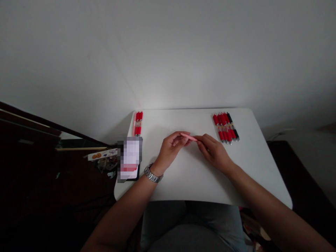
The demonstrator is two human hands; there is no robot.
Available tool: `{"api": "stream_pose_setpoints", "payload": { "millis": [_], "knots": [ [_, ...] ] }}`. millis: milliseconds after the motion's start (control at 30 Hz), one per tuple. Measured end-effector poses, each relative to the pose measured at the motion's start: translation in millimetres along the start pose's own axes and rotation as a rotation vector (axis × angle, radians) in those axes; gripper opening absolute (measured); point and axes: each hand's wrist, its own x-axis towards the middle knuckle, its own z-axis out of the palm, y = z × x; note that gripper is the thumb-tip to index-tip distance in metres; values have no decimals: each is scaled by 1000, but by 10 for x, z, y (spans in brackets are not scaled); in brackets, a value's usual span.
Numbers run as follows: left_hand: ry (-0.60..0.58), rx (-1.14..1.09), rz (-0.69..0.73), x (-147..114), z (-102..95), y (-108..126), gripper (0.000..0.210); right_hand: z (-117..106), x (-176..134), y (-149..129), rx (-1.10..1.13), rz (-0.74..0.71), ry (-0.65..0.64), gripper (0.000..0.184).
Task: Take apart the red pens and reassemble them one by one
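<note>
A slim pink pen (188,137) is held over the middle of the white table, slanting down to the right. My left hand (173,144) grips it with thumb and fingers curled round its left part. The fingertips of my right hand (214,152) are closed on the pen's right end, and hide that tip. To the right of my hands lies a row of several red pens (222,127) with a black pen (233,126) at its right side. At the table's far left corner, red pens (139,123) lie beside a pale pink strip-like pen (134,123).
A phone (130,159) with a blurred-out screen lies at the left edge of the white table (194,185). The table's back edge meets a pale wall (183,63). Below the left edge, clutter (105,162) sits on the dark floor. A metal watch (153,174) circles my left wrist.
</note>
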Motion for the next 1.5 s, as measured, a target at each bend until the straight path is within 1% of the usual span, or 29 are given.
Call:
{"api": "stream_pose_setpoints", "payload": {
  "millis": [167, 300, 400, 567, 833, 1000, 1067, 1267, 1500],
  "knots": [
    [27, -31, -6, -2, 8, -15, 21, 52, -37, 56, 1, 39, 20, 18],
    [27, -37, -5, 2, 0, -37, 22, 75, -56, 66, 4, 73, 45, 18],
    [34, -47, -9, 3, 3, -31, 22, 54, -43, 41, 0, 54, 43, 22],
    [27, -52, -10, 5, 9, -22, 23, 17, -12, 16, -10, -24, 3, 26],
    [72, -40, -6, 16, -35, -17, 22, 49, -40, 58, -13, 55, 34, 14],
    [88, -33, -5, 11, -35, -3, 24, 61, -52, 68, 0, 89, 38, 22],
    [93, -27, -4, 9, -33, 1, 24, 59, -52, 73, -9, 88, 30, 23],
    [158, -4, 24, 16, -33, -1, 28, 53, -54, 88, -18, 70, 27, 19],
    [203, -24, 44, 29, -69, -29, 29, 68, -60, 114, -29, 73, 26, 18]
  ]
}}
